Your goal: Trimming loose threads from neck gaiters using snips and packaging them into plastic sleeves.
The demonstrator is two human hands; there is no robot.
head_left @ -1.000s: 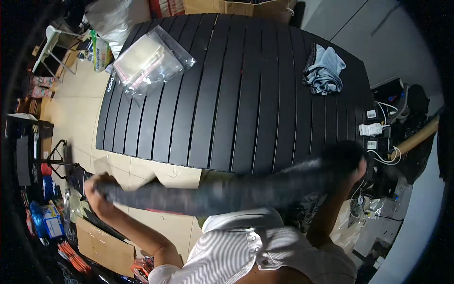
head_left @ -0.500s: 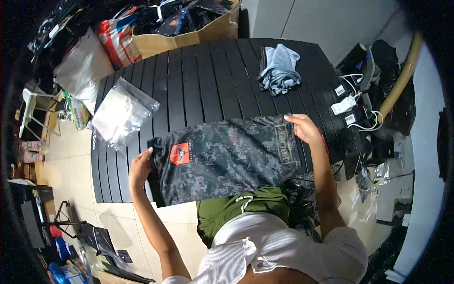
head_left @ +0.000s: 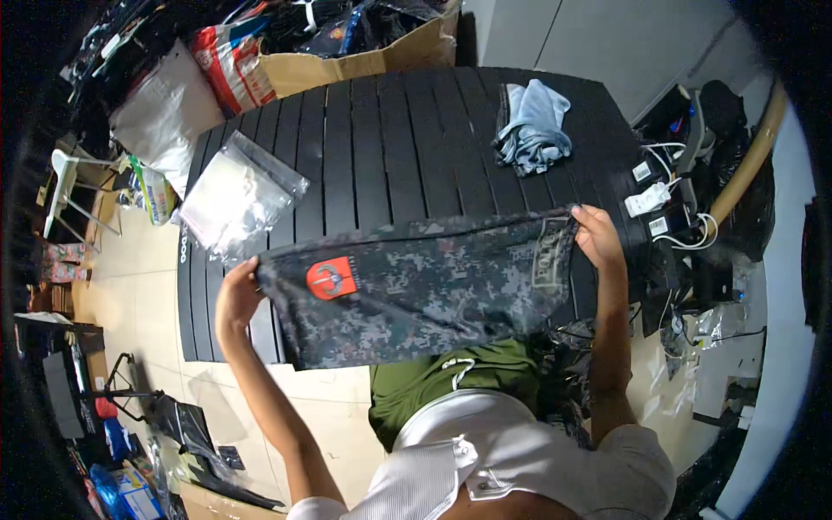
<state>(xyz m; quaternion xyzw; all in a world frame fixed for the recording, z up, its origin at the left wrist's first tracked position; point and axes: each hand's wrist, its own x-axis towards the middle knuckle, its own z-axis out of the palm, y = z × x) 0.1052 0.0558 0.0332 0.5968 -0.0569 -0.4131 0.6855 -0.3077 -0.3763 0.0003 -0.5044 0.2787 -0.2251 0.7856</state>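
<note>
A dark digital-camouflage cloth [head_left: 425, 295] is stretched sideways between my hands, over the near edge of the slatted black table [head_left: 373, 165]. It has a red-orange emblem near its left end and a framed lettered band near its right end. My left hand [head_left: 237, 299] is closed on the upper left corner. At the upper right corner, my right hand [head_left: 601, 238] pinches the cloth between thumb and fingers. The lower edge hangs in front of my green shorts [head_left: 451, 381]. Whether the cloth is a whole garment or part of one, I cannot tell.
Clear plastic bags [head_left: 238, 199] lie on the table's left side. A crumpled light-blue and dark cloth [head_left: 533, 130] sits at the far right. White cables and a power adapter [head_left: 647, 200] are by the right edge. An open cardboard box [head_left: 373, 62] stands beyond the table.
My hands have moved farther apart, pulling the cloth tauter and straighter. Its right end has shifted right and its left end slightly left. The whole view has shifted a little.
</note>
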